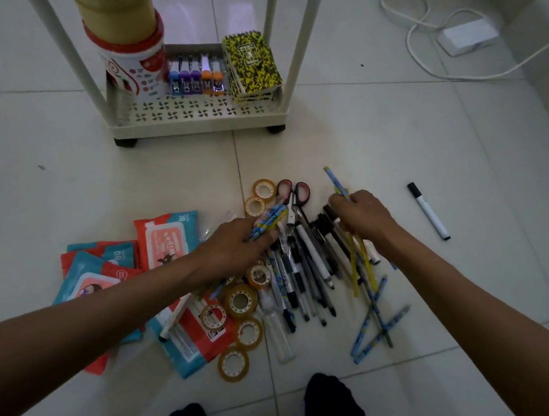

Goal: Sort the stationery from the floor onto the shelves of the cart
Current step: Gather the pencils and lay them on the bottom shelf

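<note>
The stationery [306, 271] lies in a heap on the tiled floor [473, 161], in front of the cart [205, 116]: pens, tape rolls [242, 299], scissors [295, 193] and wipe packets [161, 243]. The left hand [242, 242] grips a bundle of blue patterned pencils [269, 219], fingers curled round them. The right hand [364, 215] holds one blue pencil [335, 181] (and also some yellow ones below the palm). A white marker [428, 211] lies apart at the right. On the cart's bottom shelf stand notebooks [251, 67] and staplers [197, 77].
</note>
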A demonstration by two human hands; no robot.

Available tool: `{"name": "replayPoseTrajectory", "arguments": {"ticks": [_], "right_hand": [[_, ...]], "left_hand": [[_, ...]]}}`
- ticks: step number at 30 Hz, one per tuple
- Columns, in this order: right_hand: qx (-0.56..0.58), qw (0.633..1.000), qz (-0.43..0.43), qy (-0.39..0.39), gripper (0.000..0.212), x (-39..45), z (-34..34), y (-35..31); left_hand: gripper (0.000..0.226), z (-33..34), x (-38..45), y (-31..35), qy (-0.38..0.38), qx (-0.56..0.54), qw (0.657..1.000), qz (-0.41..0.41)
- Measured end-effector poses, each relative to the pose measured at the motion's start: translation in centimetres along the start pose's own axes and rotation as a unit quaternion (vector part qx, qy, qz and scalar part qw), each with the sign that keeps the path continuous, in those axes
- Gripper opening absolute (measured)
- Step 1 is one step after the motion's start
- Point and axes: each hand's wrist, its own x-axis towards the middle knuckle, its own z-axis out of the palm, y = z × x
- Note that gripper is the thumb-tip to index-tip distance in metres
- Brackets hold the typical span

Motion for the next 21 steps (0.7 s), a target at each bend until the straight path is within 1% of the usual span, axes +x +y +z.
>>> {"name": "replayPoseTrajectory", "arguments": {"ticks": [2, 4, 6, 9, 13, 14, 16, 18, 21], "right_hand": [[0.011, 1.000, 0.026, -0.012, 0.043, -1.0, -1.5, 1.6], [0.004, 0.998, 0.052, -0.019, 0.046, -2.0, -2.6, 3.7], [-0.026, 0.997, 0.070, -0.016, 0.050, -3.4, -3.4, 6.0], [-0.056, 0.993, 0.106, -0.006, 0.047, -5.8, -4.1, 9.4], [-0.034, 0.981, 0.185, -0.049, 0.026, -8.4, -3.7, 13.9], [-0.031, 0.977, 0.201, -0.058, 0.024, -8.9, -3.4, 14.8], [-0.025, 0.974, 0.221, -0.044, 0.028, -9.9, -2.3, 15.9], [-0.029, 0.975, 0.221, -0.011, 0.037, -10.6, -1.2, 16.3], [-0.037, 0.975, 0.215, 0.038, 0.043, -10.9, 0.5, 16.7]], "left_hand": [[0.030, 0.8, 0.2, 0.5, -0.026, -0.067, 0.997, -0.018], [0.026, 2.2, 0.4, 1.3, -0.058, -0.140, 0.988, -0.033], [0.020, 3.7, 0.6, 2.4, -0.072, -0.148, 0.986, -0.034], [0.027, 6.6, 1.4, 4.1, -0.097, -0.154, 0.981, -0.061], [0.023, 11.1, 2.2, 6.1, -0.135, -0.153, 0.970, -0.133], [0.023, 12.2, 2.3, 6.6, -0.149, -0.151, 0.966, -0.149], [0.023, 14.3, 2.3, 7.3, -0.165, -0.150, 0.961, -0.163], [0.025, 16.0, 2.4, 7.6, -0.136, -0.146, 0.966, -0.166], [0.037, 17.6, 2.5, 7.6, -0.043, -0.109, 0.980, -0.159]]}}
